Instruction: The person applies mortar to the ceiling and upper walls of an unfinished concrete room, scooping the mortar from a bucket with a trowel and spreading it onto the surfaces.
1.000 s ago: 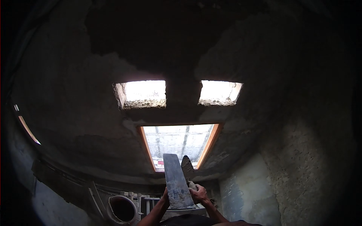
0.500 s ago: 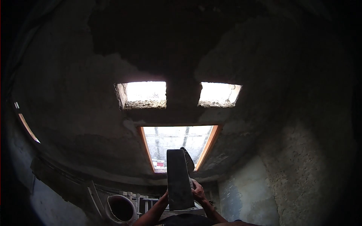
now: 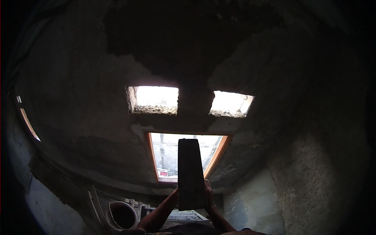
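Observation:
A long dark flat board [image 3: 190, 174] stands nearly upright in front of me, its top edge across the framed window. At its left edge is my left hand [image 3: 176, 192], mostly hidden behind the board. My right hand [image 3: 208, 188] grips the right edge, its fingers partly seen. Both forearms rise from the bottom of the view. What the board carries on its far side, if anything, is hidden.
An orange-framed window [image 3: 225, 144] lies behind the board. Above it are two bright rough openings [image 3: 157, 97] in the dark plastered wall [image 3: 98, 105]. A round bucket [image 3: 135, 219] and wooden slats [image 3: 95, 204] stand at lower left.
The board has moved up and slightly right, and its face looks longer. A dark curved object behind its right edge no longer shows. The view has shifted slightly.

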Demonstrator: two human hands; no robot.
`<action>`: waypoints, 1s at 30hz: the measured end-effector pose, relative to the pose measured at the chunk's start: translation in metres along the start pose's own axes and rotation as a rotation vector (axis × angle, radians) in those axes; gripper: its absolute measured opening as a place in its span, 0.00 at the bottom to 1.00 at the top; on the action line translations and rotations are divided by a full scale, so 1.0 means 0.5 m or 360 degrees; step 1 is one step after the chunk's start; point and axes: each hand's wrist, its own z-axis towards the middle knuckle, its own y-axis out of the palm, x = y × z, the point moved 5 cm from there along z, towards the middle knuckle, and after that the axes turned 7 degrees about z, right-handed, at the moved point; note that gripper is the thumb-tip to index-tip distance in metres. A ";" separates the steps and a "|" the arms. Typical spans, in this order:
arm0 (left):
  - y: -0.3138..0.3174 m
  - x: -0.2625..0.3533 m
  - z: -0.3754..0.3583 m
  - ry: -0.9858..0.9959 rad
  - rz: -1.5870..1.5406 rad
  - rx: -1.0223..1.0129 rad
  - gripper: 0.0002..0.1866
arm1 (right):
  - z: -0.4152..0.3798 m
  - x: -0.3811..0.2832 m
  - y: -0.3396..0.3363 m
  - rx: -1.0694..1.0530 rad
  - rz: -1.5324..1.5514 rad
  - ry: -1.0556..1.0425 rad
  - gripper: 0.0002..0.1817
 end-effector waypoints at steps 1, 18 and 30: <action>0.001 0.010 0.006 0.0010 0.0017 -0.0010 0.24 | 0.003 -0.008 0.000 0.0093 -0.0042 -0.0008 0.15; -0.040 0.027 -0.038 -0.0026 0.0191 0.0066 0.27 | 0.046 -0.068 -0.022 -0.0024 0.0699 0.0401 0.17; -0.047 0.056 -0.064 0.0010 0.0328 0.0215 0.30 | 0.010 0.014 -0.008 -0.0149 0.1861 0.1011 0.21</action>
